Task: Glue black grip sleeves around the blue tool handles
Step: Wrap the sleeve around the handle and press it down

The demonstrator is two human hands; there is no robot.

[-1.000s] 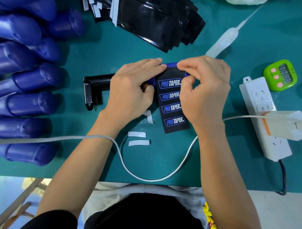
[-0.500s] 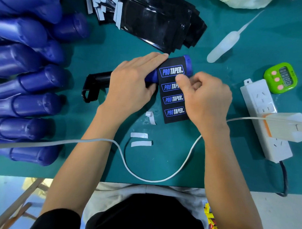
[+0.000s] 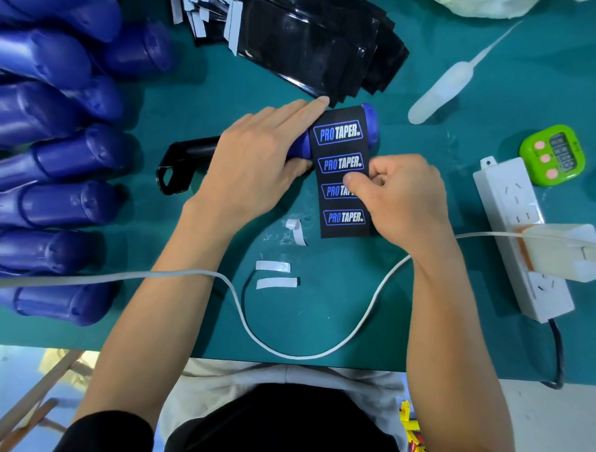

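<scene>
The blue handle lies on its side in the middle of the green worktop. The left hand holds it, with fingers laid over the top and thumb tucked under. A black sleeve with blue and white words goes over the handle and lies flat toward the near edge. The right hand pinches the sleeve's right side, thumb on top. More blue handles are piled at the left edge. More black sleeves are at the far edge. A green timer sits by the right edge.
</scene>
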